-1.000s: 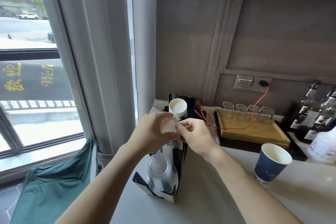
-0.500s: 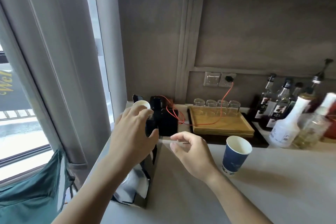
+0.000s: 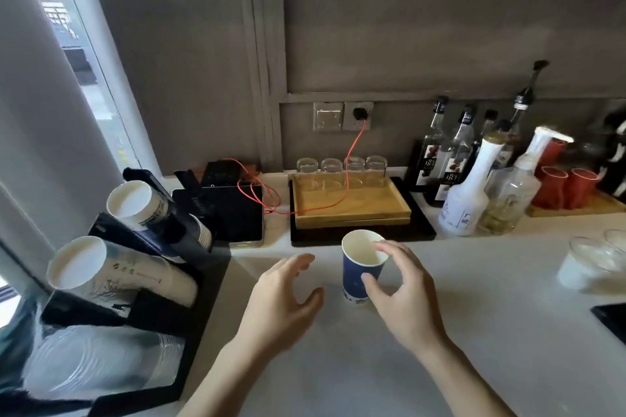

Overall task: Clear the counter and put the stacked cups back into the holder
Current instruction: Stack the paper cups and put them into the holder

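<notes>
A dark blue paper cup (image 3: pixel 355 272) stands upright on the white counter (image 3: pixel 491 332). My right hand (image 3: pixel 398 288) curls around its right side, index finger at the rim and thumb at the lower wall, fingers spread. My left hand (image 3: pixel 283 294) hovers open a little to the cup's left, not touching it. At the left edge stands the black tiered cup holder (image 3: pixel 189 315): a stack of white printed cups (image 3: pixel 111 272) lies in its middle slot, another paper cup stack (image 3: pixel 142 203) above, and clear plastic cups (image 3: pixel 98 359) at the bottom.
Behind the cup sits a wooden tray (image 3: pixel 349 205) on a black base with several glasses (image 3: pixel 342 167) and a red cable (image 3: pixel 288 206) to a black device (image 3: pixel 227 210). Syrup bottles (image 3: pixel 467 186), red cups (image 3: pixel 562 186) and glass bowls (image 3: pixel 603 254) crowd the right.
Both hands left the cup holder and moved right to the blue cup. The view swung right and down, and the white cup stack now lies in the holder.
</notes>
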